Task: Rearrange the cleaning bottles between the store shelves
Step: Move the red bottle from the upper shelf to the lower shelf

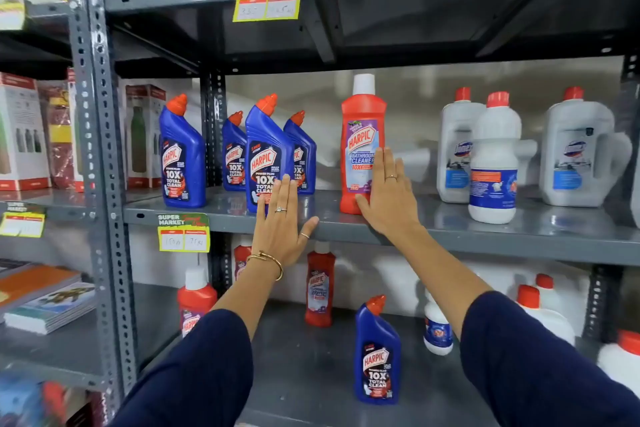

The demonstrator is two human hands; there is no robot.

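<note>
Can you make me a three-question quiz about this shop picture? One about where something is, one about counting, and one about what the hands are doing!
1. Where is the lone blue bottle with the orange cap?
A. top shelf
B. lower shelf
C. floor

2. How many blue bottles stand on the middle shelf?
A. two
B. four
C. six

3. What is the right hand doing?
A. lying flat against the red bottle
B. lifting a white jug
C. holding a book

Answers: 1 B, it stands below the middle shelf. 2 B, four blue ones line up at the left. 3 A, its fingers are spread open on the red bottle's front; the left hand is open too.
</note>
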